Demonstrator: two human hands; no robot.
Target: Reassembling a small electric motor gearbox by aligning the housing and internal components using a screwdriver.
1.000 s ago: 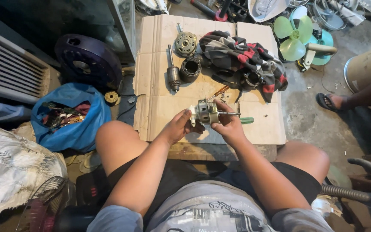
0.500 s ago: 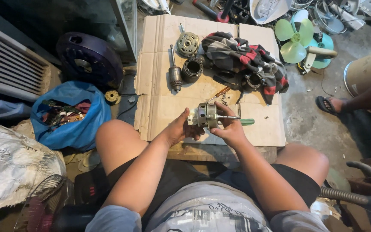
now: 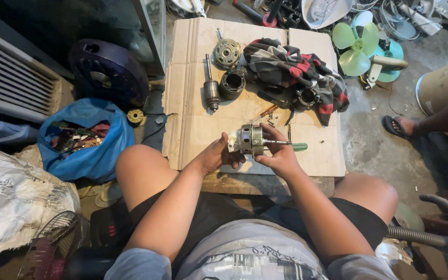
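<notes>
Metal fan motor (image 3: 252, 140) gripped in both hands above a cardboard-covered desk (image 3: 193, 124).

Blue bag (image 3: 86, 142) of scraps sits far left on the floor, below a dark round fan base (image 3: 107, 72). On the cardboard lie a rotor with its shaft (image 3: 211, 88), a black ring housing (image 3: 232, 83) just beside it and a round grey end cover (image 3: 227, 53) behind. The left hand (image 3: 219, 154) is closed around the motor's left end; the right hand (image 3: 278, 155) grips its right side, where the shaft points toward a green-handled screwdriver (image 3: 299, 147). Behind lies a striped cloth (image 3: 291, 70); farther right, a green fan blade (image 3: 356, 49) and another person's sandalled foot (image 3: 403, 126).
</notes>
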